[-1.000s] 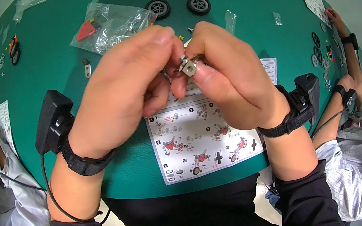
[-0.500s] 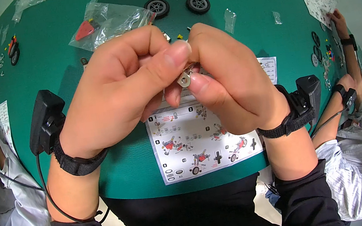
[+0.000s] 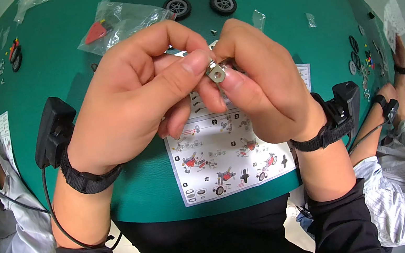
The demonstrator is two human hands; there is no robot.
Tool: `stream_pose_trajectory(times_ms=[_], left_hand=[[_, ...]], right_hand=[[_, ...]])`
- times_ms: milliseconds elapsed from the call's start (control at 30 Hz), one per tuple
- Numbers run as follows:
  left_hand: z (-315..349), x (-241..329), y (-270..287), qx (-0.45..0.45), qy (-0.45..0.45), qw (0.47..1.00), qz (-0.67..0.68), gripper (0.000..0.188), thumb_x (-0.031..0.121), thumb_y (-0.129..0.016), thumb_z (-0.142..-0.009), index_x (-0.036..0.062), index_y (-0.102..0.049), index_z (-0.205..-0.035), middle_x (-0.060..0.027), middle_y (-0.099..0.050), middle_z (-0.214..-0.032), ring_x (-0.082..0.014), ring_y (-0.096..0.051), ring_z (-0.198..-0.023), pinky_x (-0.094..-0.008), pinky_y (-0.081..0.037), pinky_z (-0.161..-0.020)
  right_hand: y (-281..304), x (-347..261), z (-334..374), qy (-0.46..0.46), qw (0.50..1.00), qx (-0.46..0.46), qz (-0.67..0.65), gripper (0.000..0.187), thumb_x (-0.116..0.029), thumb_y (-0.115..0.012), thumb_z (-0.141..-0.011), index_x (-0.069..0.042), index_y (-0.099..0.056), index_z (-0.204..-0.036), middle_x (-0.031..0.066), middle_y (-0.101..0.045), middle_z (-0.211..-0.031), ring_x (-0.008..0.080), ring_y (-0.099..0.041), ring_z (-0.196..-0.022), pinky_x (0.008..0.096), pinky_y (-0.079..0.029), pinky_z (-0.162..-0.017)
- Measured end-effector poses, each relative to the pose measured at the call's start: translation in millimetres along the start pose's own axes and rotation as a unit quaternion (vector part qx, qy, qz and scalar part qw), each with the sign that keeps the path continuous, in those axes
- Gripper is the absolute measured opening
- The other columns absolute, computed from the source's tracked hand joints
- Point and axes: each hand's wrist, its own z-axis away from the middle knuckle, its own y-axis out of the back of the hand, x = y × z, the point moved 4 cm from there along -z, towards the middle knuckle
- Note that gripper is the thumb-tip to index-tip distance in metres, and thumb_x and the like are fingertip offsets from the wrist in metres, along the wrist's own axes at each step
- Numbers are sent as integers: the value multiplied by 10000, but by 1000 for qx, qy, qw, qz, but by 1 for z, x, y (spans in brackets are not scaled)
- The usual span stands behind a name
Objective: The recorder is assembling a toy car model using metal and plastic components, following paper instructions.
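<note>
Green surface [image 3: 73,78] under us; our left hand [image 3: 129,101] and right hand [image 3: 265,85] have turned the small silver metal bracket [image 3: 215,72] hole-up, fingers pinched shut on it above the printed instruction sheet [image 3: 229,159].

A green surface [image 3: 71,68] carries an instruction sheet [image 3: 229,159] at the near edge; a clear plastic bag [image 3: 122,22] with a red piece [image 3: 95,33] lies farther back; two black wheels [image 3: 178,7] [image 3: 223,3] sit beside it.
</note>
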Motion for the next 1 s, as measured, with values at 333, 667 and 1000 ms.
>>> stream_pose_trajectory(times_ms=[333, 667, 1000], left_hand=[[-1, -3, 0, 16, 8, 1000, -7, 271, 307, -535, -1024, 37, -535, -1033, -75, -635, -760, -75, -496, -472, -182, -353, -425], [-4, -1, -1, -20, -20, 1000, -7, 231, 263, -546, -1022, 36, -527, -1062, -91, -650, -805, -78, -520, -505, -186, -369, -438], [-2, 1, -2, 0, -24, 999, 32, 202, 220, -534, -1032, 30, -521, -1100, -104, -648, -800, -86, -522, -518, -196, -389, -455]], right_hand=[[-2, 1, 1, 15, 1000, -4, -7, 302, -282, -478, -977, 9, -554, -944, 95, -502, -779, 223, -474, -679, 327, -390, -634], [5, -2, -2, 19, 1000, 1, 14, 286, -267, -487, -968, 9, -552, -933, 113, -499, -773, 238, -470, -679, 338, -387, -631], [5, -3, -2, 18, 1000, 5, -13, 298, -277, -481, -969, 10, -550, -929, 99, -497, -779, 218, -458, -693, 325, -376, -638]])
